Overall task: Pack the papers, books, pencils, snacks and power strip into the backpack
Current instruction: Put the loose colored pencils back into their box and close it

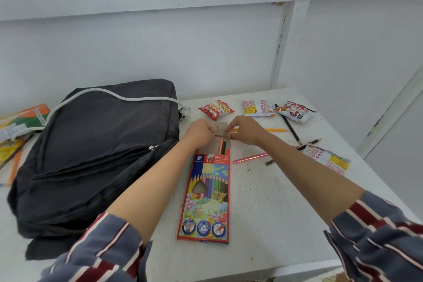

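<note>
At the centre of the frame, the left hand [201,131] and right hand [247,131] both pinch the top flap of the pencil box [206,192] lying flat on the desk [263,201]. Its thin card looks light and crushable, better lifted by the long edges. Loose pencils [250,157] and snack packets [258,108] lie to the right; left, a white cable [91,92] drapes over the backpack [91,151], in the way

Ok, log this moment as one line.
left hand: pinches box flap | right hand: pinches box flap | pencil box: open, on table | backpack: left of box | snack packs: on table
</note>
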